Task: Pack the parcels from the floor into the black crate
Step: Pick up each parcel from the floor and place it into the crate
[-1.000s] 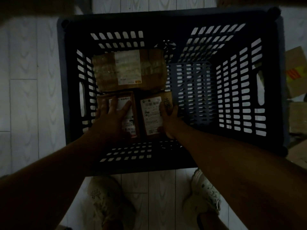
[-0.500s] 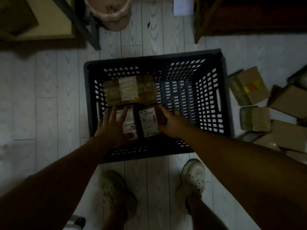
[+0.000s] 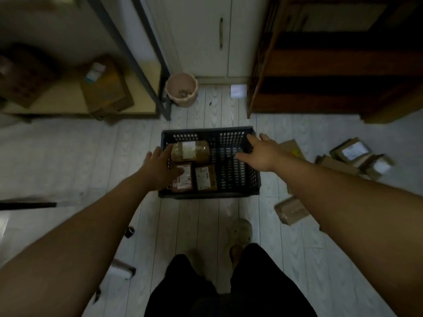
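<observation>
Crate: black crate (image 3: 207, 195) on the floor.
Packed: large parcel (image 3: 191, 152) in the crate's far-left corner; two small parcels (image 3: 183, 177) (image 3: 206, 178) side by side in its near-left corner.
Left grip (image 3: 160, 168): fingers straight, empty, over the crate's left wall.
Right grip (image 3: 261, 154): fingers spread, holding nothing, above the crate's right side.
Loose: floor parcels (image 3: 291, 211) (image 3: 352, 154) lie right of the crate.
</observation>
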`<state>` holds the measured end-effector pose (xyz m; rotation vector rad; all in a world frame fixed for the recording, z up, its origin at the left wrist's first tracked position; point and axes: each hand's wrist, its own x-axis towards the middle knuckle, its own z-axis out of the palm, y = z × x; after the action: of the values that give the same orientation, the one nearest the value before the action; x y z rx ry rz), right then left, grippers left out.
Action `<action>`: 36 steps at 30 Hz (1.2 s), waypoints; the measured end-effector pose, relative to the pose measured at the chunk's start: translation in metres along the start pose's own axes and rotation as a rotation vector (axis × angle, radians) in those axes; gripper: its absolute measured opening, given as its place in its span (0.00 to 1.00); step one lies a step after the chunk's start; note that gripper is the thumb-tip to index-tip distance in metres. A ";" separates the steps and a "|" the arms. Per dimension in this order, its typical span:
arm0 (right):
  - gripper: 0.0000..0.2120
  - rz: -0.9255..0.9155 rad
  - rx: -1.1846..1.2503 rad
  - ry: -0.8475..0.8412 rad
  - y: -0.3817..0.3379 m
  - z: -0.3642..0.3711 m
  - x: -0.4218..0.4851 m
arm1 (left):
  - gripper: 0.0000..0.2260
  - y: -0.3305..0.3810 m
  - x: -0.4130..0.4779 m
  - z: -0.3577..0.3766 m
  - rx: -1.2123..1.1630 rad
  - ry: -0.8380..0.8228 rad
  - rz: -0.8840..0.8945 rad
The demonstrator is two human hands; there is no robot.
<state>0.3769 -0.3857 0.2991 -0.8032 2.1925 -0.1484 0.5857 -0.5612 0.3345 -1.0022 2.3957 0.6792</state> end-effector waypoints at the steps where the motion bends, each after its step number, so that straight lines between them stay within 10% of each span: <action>1: 0.42 -0.002 -0.017 0.032 0.000 -0.009 -0.019 | 0.33 0.009 -0.017 -0.009 0.000 0.023 0.022; 18: 0.36 0.219 -0.217 0.504 0.079 -0.069 -0.340 | 0.36 0.147 -0.202 -0.063 0.086 0.189 0.291; 36: 0.35 0.495 -0.124 0.578 0.409 -0.088 -0.587 | 0.36 0.515 -0.326 0.115 0.166 0.059 0.641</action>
<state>0.4011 0.2727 0.5916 -0.2684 2.9019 0.0090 0.4334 -0.0074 0.5682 -0.1703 2.7795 0.6430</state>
